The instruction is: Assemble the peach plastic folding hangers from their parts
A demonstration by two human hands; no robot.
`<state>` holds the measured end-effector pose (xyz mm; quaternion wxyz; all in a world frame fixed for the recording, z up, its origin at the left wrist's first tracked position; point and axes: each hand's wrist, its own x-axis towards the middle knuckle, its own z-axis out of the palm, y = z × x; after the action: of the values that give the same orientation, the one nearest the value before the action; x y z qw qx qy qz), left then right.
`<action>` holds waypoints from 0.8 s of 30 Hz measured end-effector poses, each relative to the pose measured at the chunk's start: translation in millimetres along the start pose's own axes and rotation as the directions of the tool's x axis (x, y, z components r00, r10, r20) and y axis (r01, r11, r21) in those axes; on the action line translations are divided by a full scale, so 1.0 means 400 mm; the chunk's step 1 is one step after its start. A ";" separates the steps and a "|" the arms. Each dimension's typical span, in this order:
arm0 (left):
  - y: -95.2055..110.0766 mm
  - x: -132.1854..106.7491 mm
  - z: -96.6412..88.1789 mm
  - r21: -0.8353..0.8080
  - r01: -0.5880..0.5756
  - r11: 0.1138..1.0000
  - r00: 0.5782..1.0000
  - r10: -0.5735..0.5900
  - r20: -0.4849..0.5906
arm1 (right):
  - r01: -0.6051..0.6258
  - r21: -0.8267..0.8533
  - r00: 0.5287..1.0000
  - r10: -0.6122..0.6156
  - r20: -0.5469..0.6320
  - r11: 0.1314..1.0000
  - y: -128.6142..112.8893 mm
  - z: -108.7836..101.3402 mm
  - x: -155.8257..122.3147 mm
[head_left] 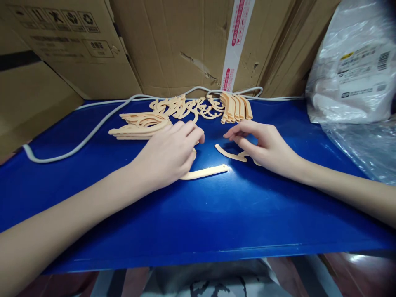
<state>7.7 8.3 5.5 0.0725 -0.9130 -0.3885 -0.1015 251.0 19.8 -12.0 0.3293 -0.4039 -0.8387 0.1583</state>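
Note:
My left hand (175,152) is curled at the middle of the table, with its fingers bent down. A long cream plastic hanger arm (206,172) sticks out from under it towards the right, and another cream bit shows at the fingertips; the grip itself is hidden. My right hand (266,142) hovers just right of centre, thumb and fingers apart and nothing visible between them. Below its fingers lies a curved cream hanger piece (229,154), partly covered by the thumb and palm.
Behind my hands are a stack of cream hanger pieces (139,126), a heap of hooks (176,106) and a row of curved arms (236,108). A white cable (93,132) runs across the blue table (247,218). Cardboard boxes (176,45) and a plastic bag (352,70) border it.

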 end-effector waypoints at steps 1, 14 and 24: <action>0.005 0.000 0.000 -0.060 -0.048 0.997 0.999 0.049 0.001 | 0.019 -0.061 0.999 -0.016 0.046 0.998 -0.003 -0.007 0.003; 0.008 -0.010 0.023 -0.287 -0.184 0.940 0.973 0.216 0.085 | 0.399 -0.154 0.784 -0.249 0.569 0.904 0.053 -0.148 0.038; 0.008 -0.013 0.025 -0.322 -0.158 0.933 0.964 0.216 0.154 | 0.320 -0.157 0.724 -0.134 0.677 0.934 0.024 -0.157 0.045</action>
<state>7.9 4.8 -5.8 -0.0976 -0.9515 -0.2839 -0.0672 290.9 40.0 36.6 -0.0254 -0.2558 -0.9569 0.1350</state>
